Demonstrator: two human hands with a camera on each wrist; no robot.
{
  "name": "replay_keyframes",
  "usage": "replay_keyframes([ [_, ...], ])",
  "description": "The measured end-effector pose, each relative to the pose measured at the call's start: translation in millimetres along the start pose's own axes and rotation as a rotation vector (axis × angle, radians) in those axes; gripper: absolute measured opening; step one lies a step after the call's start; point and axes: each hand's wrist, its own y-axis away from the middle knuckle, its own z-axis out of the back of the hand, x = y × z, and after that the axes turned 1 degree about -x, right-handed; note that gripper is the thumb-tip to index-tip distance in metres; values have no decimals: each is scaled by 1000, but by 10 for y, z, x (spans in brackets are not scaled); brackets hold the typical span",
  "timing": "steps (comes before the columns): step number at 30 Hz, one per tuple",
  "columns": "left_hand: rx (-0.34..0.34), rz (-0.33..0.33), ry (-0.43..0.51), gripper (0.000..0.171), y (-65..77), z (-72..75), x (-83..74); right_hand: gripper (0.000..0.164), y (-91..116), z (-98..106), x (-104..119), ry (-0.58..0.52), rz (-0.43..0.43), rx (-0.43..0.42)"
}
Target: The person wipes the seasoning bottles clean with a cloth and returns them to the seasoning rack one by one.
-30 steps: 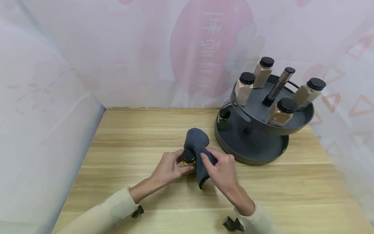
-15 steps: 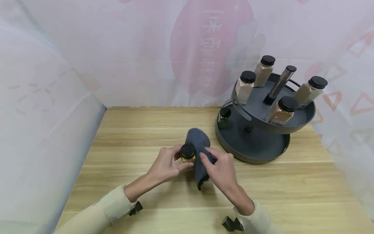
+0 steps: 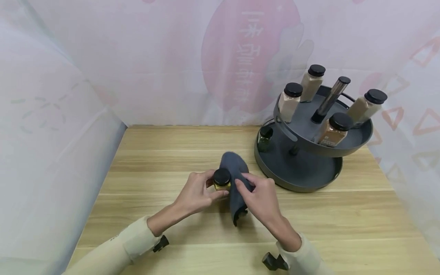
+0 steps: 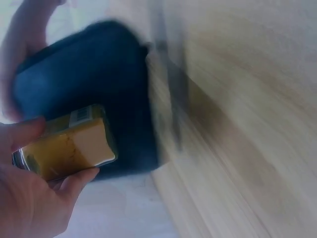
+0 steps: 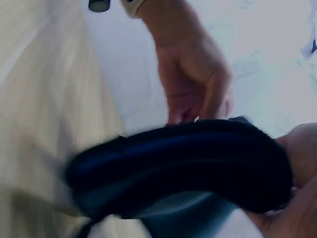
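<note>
My left hand [image 3: 196, 194] grips a small square jar [image 3: 221, 180] with a black lid and yellow-brown contents, held above the table. In the left wrist view the jar [image 4: 74, 148] lies between thumb and fingers, its base and a barcode label showing. My right hand [image 3: 262, 194] pinches a dark grey-blue cloth [image 3: 233, 168] right beside the jar; in the head view the cloth meets the jar's right side. The cloth [image 5: 188, 153] fills much of the right wrist view and hides the jar there.
A dark two-tier round rack [image 3: 299, 189] stands at the right on the wooden table [image 3: 154, 152]. Several black-lidded spice jars sit on its upper tier, including an orange-brown one [image 3: 332, 133]. A dark green jar [image 3: 264, 140] is on the lower tier. Patterned white sheets [image 3: 154, 76] hang behind.
The left hand has lifted and tilted the jar slightly, so more of its lid and yellow side shows beside the cloth. The right hand keeps its hold on the cloth and has barely moved.
</note>
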Motion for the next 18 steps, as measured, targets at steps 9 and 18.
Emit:
replay_keyframes([
  [9, -1, -26, -1, 37, -19, -4, 3, 8, 14, -12, -10, -7, 4, 17],
  [18, -7, -21, 14, 35, -14, -10, 36, 14, 17, 16, 39, -147, 78, -116],
])
